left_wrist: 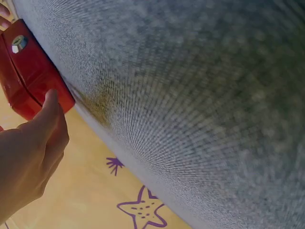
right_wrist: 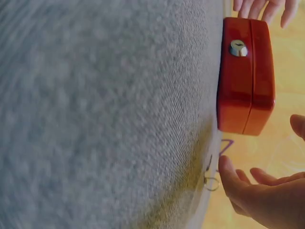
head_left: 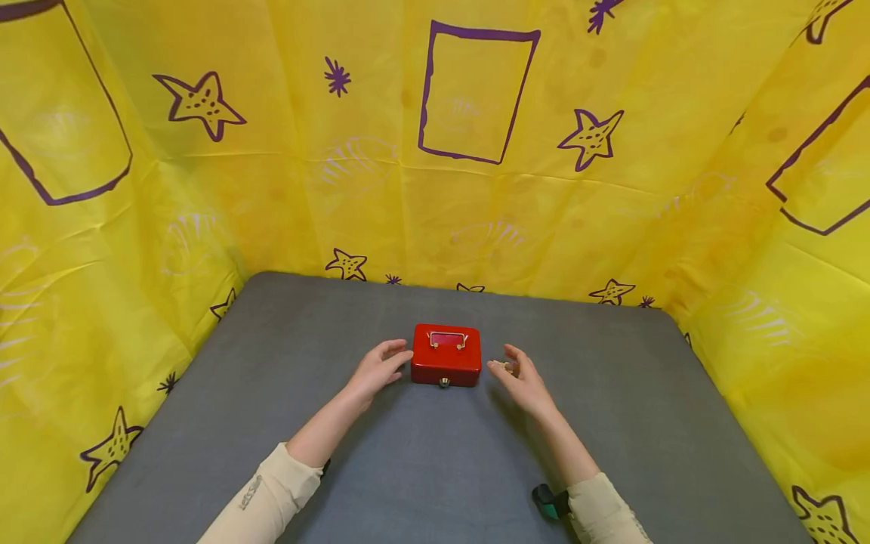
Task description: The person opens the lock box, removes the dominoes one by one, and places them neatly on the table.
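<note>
A red metal cash box (head_left: 446,370) with a folded wire handle (head_left: 447,341) on its lid and a round silver lock (head_left: 445,383) on its front stands on the grey table. The lid is down. My left hand (head_left: 377,370) is beside the box's left side, fingers loosely bent and fingertips right at the side. To the right of the box is my right hand (head_left: 523,381), its fingers spread and bent, apart from the box. A small ring with a key (right_wrist: 211,183) shows close to a right fingertip in the right wrist view; I cannot tell whether that finger touches it.
The grey table (head_left: 326,325) has rounded far corners. Yellow cloth (head_left: 381,204) with purple starfish and frame drawings hangs behind it and along both sides. A dark wrist strap (head_left: 549,502) is at my right sleeve.
</note>
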The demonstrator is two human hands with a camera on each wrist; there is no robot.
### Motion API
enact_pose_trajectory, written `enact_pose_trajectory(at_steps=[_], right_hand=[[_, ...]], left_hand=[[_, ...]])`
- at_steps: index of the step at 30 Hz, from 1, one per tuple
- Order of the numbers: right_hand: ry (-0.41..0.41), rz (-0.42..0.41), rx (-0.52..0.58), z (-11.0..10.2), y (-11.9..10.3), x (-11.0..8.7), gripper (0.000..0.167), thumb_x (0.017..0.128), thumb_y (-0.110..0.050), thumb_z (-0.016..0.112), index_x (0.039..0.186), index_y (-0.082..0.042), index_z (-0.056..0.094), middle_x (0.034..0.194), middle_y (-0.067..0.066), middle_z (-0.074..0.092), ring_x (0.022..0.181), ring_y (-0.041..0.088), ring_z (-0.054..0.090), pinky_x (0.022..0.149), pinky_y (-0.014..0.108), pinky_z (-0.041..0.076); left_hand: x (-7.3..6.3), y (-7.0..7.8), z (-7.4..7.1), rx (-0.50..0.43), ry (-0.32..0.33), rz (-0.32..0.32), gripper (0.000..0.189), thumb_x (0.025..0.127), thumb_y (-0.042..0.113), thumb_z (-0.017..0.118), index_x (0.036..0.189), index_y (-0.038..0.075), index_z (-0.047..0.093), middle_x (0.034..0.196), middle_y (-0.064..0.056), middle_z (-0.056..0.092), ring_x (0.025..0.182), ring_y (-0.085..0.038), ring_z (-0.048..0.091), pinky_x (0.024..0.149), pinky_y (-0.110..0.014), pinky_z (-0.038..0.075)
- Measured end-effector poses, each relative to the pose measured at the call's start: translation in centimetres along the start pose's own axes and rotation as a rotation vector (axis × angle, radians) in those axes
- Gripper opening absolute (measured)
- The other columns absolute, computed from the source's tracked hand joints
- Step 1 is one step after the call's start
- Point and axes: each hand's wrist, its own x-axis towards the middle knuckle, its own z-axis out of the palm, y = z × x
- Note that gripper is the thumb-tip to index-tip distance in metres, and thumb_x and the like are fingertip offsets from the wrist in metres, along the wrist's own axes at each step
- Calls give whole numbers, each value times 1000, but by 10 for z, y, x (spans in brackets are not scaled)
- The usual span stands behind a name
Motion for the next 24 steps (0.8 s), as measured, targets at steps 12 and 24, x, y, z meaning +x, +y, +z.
enact_pose_trajectory(at_steps=[12, 24], right_hand=[[-87, 51, 186, 16, -3, 2, 67, 95, -26, 65, 146, 5, 34, 144, 26, 41, 124, 38, 49, 98, 47, 47], [-115, 86, 240, 25, -8, 2, 65, 95, -27, 64, 146, 2, 36, 142, 24, 42, 121, 36, 49, 97, 45, 48]], left_hand=[[0, 0, 6, -29, -25, -58, 48, 97, 18, 60, 138, -2, 47, 136, -22, 51, 124, -34, 51, 100, -49, 45], [1, -1, 8, -26, -48, -49, 49, 98, 15, 58, 139, -6, 43, 136, -25, 49, 123, -37, 50, 100, -51, 44]])
